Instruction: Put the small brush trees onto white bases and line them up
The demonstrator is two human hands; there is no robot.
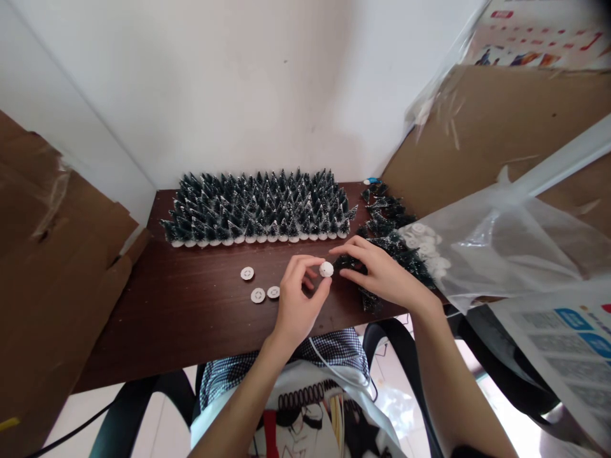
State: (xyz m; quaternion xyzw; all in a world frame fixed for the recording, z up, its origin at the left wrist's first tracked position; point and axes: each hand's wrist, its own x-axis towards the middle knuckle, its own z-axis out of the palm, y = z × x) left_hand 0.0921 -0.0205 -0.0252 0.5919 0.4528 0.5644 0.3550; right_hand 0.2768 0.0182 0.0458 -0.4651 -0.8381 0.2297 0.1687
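Note:
My left hand (300,294) pinches a small white round base (326,270) between thumb and forefinger, above the table. Close on its right, my right hand (375,270) has its thumb and fingers curled around a dark green miniature Christmas tree (347,261), which the fingers partly cover. Whether tree and base touch is unclear. Three more white bases lie on the wood left of my left hand: one alone (247,273), another nearer me (258,295), and a third (273,292) beside my fingers.
Dense rows of miniature trees on white bases (260,210) stand along the wall on the brown table (191,318). Loose trees (389,219) pile at right, beside a clear plastic bag (482,242) with white bases (422,245). Cardboard boxes flank the left (52,254) and right (429,159).

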